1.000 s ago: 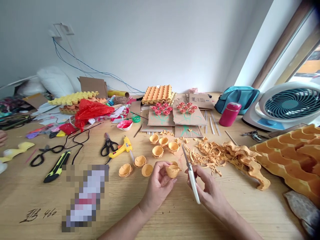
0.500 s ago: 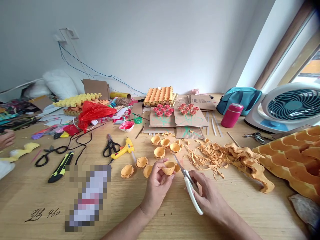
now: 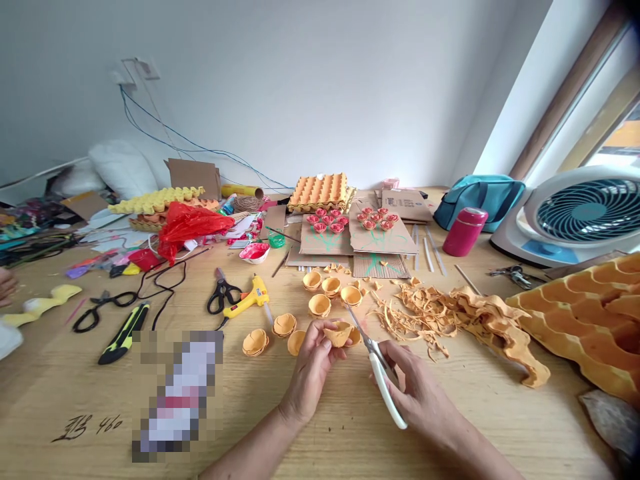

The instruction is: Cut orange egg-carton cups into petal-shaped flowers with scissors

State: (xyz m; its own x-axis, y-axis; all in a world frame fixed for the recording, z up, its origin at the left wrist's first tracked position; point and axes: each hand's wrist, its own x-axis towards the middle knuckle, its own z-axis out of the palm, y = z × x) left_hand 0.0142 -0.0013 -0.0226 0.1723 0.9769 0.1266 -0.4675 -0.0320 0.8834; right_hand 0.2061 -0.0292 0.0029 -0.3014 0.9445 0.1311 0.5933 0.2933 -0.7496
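Here, an orange cup [image 3: 338, 337] is held in the left hand [image 3: 310, 377] and scissors [image 3: 383, 390] in the right hand [image 3: 420, 385].
The cup is pinched tightly over the table [image 3: 345, 447], near the middle of the view; the scissors' white handle is wrapped by the right hand, the blades pointed forward just beside the cup. More cups [image 3: 319, 306] are set out beyond and leftward, near a glue gun [image 3: 245, 303]. Scraps [image 3: 415, 310] are heaped to the right; behind, red flowers [image 3: 320, 227] are placed on cardboard [image 3: 315, 246].

Soft daylight from the right-hand window [image 3: 623, 140], edges stretched
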